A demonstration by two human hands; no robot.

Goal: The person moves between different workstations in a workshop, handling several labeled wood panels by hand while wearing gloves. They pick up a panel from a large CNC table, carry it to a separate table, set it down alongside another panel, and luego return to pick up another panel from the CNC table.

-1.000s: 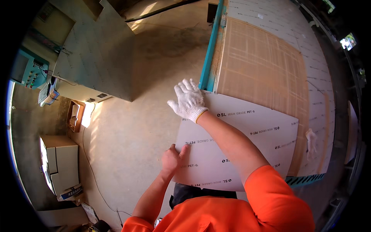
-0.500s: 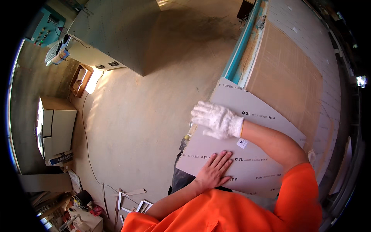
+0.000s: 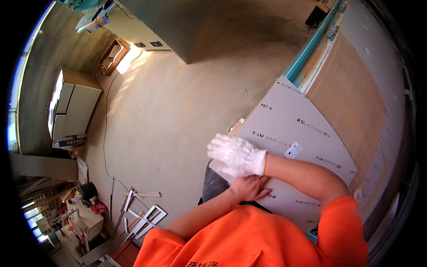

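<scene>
currently the white-gloved right hand has its fingers stretched wide past the left edge of a printed grey panel, while the bare left hand lies loosely opened on it, fingers partly hidden by the glove. the panel sits close in front of the orange shirt, a white label near the gloved wrist, its far end by a teal rail and brown sheet. well apart leftward, white frames lie on the floor.
</scene>
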